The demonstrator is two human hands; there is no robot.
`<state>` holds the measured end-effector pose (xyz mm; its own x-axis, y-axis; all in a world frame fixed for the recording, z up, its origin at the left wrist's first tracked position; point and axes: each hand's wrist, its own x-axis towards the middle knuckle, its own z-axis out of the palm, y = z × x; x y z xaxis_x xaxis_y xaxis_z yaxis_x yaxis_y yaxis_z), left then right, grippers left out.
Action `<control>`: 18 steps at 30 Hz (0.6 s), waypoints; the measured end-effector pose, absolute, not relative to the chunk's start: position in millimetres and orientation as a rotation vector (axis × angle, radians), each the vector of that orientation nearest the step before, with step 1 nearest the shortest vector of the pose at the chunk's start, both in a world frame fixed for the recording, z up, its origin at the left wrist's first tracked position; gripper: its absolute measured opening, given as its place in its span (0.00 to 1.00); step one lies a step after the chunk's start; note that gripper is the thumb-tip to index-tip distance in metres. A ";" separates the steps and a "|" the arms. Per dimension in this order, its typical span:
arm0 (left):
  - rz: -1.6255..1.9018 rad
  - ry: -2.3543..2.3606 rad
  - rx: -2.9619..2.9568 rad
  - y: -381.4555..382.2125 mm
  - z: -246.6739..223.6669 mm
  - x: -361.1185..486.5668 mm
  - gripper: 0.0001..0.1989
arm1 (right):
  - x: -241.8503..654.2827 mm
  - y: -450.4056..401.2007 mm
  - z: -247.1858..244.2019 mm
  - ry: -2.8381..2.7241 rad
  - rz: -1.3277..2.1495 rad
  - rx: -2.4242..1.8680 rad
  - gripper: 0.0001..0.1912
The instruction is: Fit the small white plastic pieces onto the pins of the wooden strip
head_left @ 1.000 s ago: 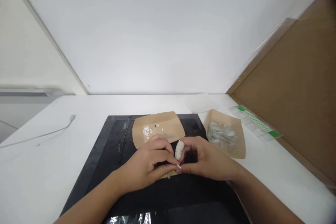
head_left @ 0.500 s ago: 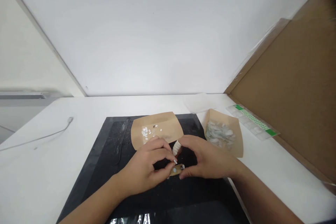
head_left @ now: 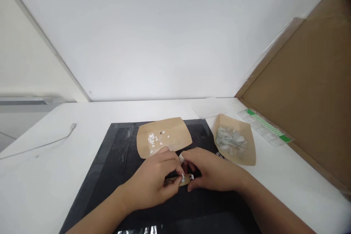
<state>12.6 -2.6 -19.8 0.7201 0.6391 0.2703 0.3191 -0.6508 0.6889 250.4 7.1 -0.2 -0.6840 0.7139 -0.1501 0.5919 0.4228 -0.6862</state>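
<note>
My left hand (head_left: 157,175) is closed, thumb and fingertips pinching a tiny white piece (head_left: 182,176). Directly below that lies a small tan strip (head_left: 185,181) with a pale bluish round spot on it. My right hand (head_left: 212,172) curls around the strip's right end, the thumb in front and the other fingers behind, partly hidden. A white cover (head_left: 181,158) sits on its index fingertip. Between the right thumb and fingers shows a small dark part with a white spot (head_left: 192,177). Both hands rest low over a black mat (head_left: 109,175).
Behind my hands a brown paper sheet (head_left: 175,128) carries several small white pieces (head_left: 151,138). To the right, a brown paper tray (head_left: 249,157) holds a heap of translucent pieces (head_left: 230,139). Farther right are a green-marked clear plastic strip (head_left: 268,128) and a cardboard wall (head_left: 315,91). A cable (head_left: 55,140) lies left.
My left fingertips and the white piece have come down closer to the tan strip. The right hand has shifted slightly down, its covered index finger drawn in to the left.
</note>
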 end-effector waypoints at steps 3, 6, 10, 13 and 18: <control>0.692 0.743 2.284 -4.8 -19.4 14.2 0.10 | 249.4 6.0 1.4 -2.499 1.109 -1.169 0.22; 0.727 0.753 2.258 -7.9 -17.8 17.4 0.09 | 248.4 5.8 2.5 -2.492 1.118 -1.186 0.23; 0.752 0.765 2.231 -11.8 -17.7 21.7 0.10 | 248.3 6.2 3.4 -2.507 1.114 -1.197 0.23; 0.745 0.798 2.219 -14.4 -19.9 24.4 0.10 | 248.3 5.7 4.2 -2.529 1.112 -1.208 0.22; 0.756 0.818 2.218 -17.8 -23.4 28.4 0.08 | 247.5 4.2 6.3 -2.533 1.102 -1.198 0.22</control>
